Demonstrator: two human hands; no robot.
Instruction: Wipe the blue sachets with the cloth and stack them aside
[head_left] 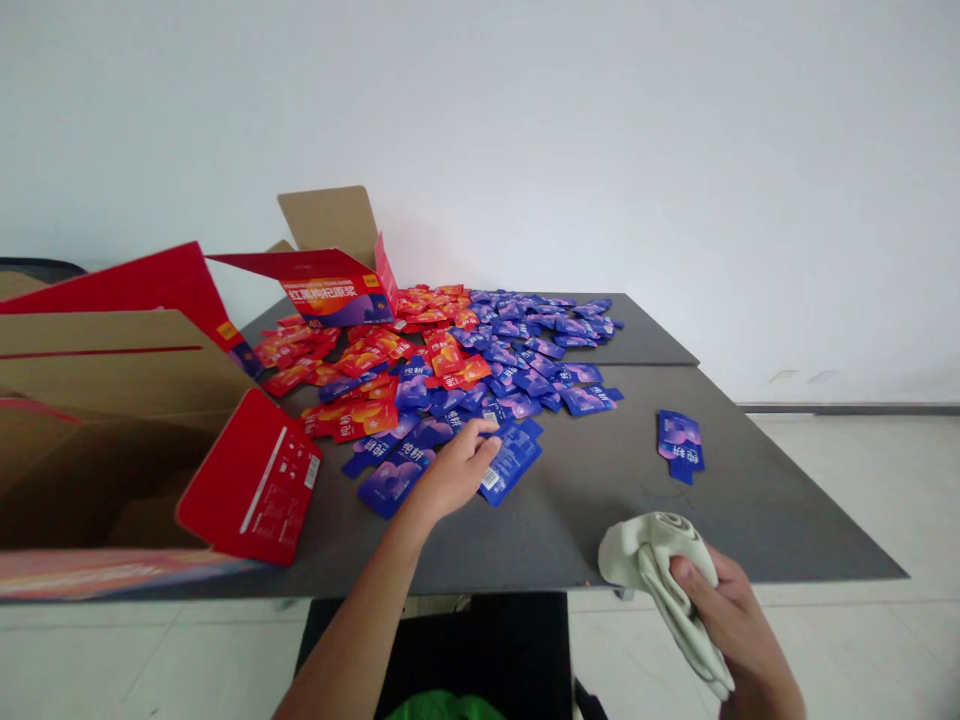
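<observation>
Blue pouches (533, 383) lie across a gray table (592, 470) before a pale wall (600, 150).

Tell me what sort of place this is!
It's probably a plain workroom, maybe for packing, though I can't be sure. Piles of red packets and blue packets cover much of a grey table, with open cardboard boxes beside them.

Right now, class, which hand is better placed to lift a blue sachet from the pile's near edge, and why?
Probably the left hand: it is right at a blue sachet there, while the right hand grips a folded cloth, farther away.
</observation>
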